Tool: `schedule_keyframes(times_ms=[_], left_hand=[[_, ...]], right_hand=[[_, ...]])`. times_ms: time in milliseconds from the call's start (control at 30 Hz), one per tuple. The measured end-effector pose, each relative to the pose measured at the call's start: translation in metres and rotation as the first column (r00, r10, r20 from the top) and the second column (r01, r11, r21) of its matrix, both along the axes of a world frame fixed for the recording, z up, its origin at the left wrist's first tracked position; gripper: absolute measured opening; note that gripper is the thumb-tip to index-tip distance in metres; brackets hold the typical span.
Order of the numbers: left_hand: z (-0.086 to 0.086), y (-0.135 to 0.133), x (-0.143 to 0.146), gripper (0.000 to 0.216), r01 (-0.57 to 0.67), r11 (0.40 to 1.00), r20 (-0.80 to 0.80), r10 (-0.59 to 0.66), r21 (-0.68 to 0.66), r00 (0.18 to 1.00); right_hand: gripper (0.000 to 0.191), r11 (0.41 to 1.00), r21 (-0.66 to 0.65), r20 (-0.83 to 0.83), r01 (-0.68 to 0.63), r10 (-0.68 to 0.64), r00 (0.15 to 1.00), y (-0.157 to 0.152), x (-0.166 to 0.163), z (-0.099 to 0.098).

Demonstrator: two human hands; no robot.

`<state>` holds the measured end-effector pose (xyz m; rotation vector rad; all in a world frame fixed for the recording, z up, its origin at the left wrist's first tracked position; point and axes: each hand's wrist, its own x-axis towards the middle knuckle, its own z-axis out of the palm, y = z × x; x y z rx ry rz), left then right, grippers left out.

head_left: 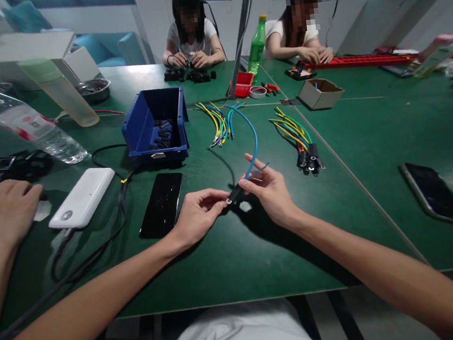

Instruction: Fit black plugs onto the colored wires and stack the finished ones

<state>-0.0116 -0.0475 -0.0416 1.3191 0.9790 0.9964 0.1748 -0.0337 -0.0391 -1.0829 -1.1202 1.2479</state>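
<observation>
Your left hand (pixel 198 212) and right hand (pixel 267 190) both pinch the small black sleeve (pixel 235 193) on the blue wire (pixel 254 137)

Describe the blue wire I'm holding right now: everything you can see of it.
The blue wire is a thin, flexible, plastic-coated lead. It arcs up and away from the hands, its far end reaching toward the bundle of loose coloured wires on the green table. Its near end runs into a short black sleeve tipped with a small metal ring terminal. The right hand pinches the wire where it enters the sleeve; the left hand holds the terminal end between fingertips. It hangs above the table, not resting on it.
</observation>
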Motion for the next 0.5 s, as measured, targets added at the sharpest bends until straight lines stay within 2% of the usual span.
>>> schedule_keyframes(times_ms=[333,500], left_hand=[[-0.0035,0.0016,0.0002,0.017,-0.003,1.000,-0.027,0.004,0.009,1.000],[-0.0031,0.0004,0.0002,0.015,0.022,0.998,-0.071,-0.017,0.066,0.997]], right_hand=[[0.078,1.000,0.019,0.018,-0.020,0.019,1.000,0.0041,0.0009,-0.0025],[0.078,0.999,0.044,0.066,-0.019,0.016,0.998,0.0064,0.0045,-0.0015]])
